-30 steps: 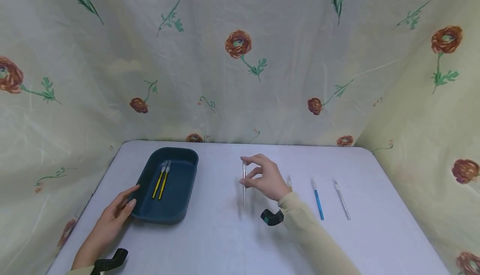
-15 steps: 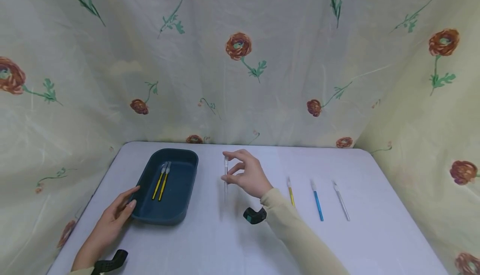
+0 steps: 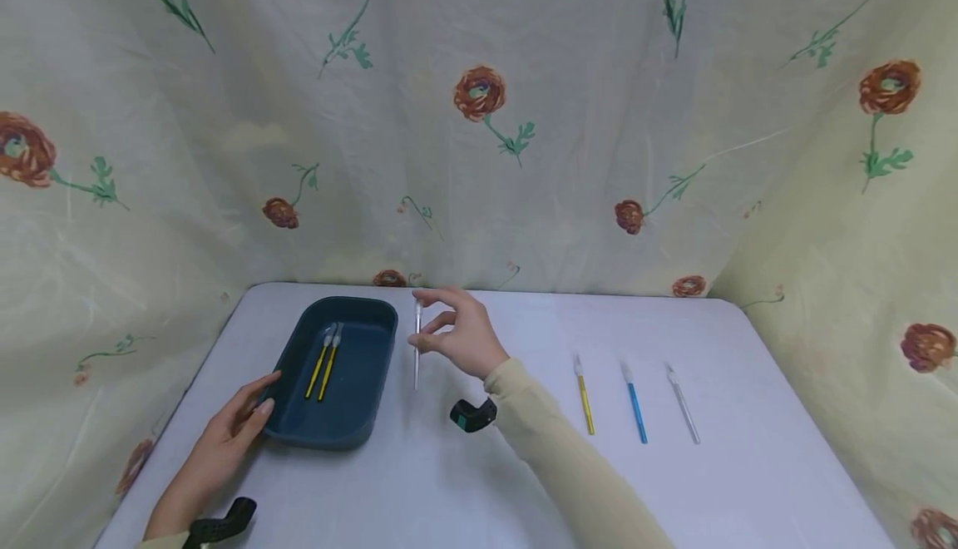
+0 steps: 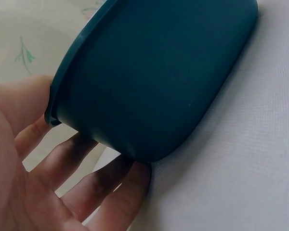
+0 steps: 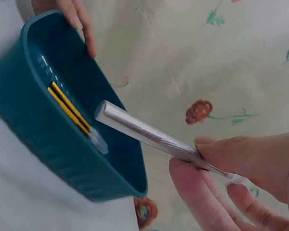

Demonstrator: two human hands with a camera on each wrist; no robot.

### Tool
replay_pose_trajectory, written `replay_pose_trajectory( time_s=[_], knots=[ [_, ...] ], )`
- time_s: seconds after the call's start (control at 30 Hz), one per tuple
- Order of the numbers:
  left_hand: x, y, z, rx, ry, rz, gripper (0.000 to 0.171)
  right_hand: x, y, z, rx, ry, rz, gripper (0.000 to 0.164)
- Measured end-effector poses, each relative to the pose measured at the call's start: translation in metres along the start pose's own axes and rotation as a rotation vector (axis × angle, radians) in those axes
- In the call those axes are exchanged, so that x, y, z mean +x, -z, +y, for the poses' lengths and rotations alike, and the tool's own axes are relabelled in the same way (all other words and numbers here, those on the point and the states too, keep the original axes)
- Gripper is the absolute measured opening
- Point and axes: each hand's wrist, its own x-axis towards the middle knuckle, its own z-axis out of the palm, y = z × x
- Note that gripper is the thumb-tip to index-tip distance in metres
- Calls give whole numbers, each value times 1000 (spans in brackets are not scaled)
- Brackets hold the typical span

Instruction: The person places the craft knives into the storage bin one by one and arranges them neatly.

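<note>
My right hand (image 3: pixel 461 334) pinches a silver craft knife (image 3: pixel 417 349) just right of the dark teal tray (image 3: pixel 359 428). The craft knife stands nearly upright above the table in the head view. In the right wrist view its knurled metal handle (image 5: pixel 139 130) points toward the tray, and the clear-capped end sits among my fingers. My left hand (image 3: pixel 220 441) holds the tray's near left corner, with thumb and fingers about the rim and wall (image 4: pixel 135 86). Two yellow craft knives (image 3: pixel 323 366) with clear caps lie side by side inside the tray.
On the right of the white table (image 3: pixel 516 491) lie a yellow craft knife (image 3: pixel 585 399), a blue one (image 3: pixel 634 403) and a silver one (image 3: pixel 683 403), spaced in a row. A flowered curtain (image 3: pixel 554 200) hangs behind the table and along its sides.
My right hand has carried the silver craft knife left toward the tray, uncovering the yellow craft knife on the table. My left hand and the tray have stayed put.
</note>
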Motion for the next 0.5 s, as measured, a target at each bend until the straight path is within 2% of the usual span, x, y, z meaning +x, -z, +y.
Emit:
replay_pose_trajectory(
  time_s=[0.5],
  knots=[
    [3,1,-2,15,-32,3,67,34,-37,-1,25,-34,-44,59]
  ],
)
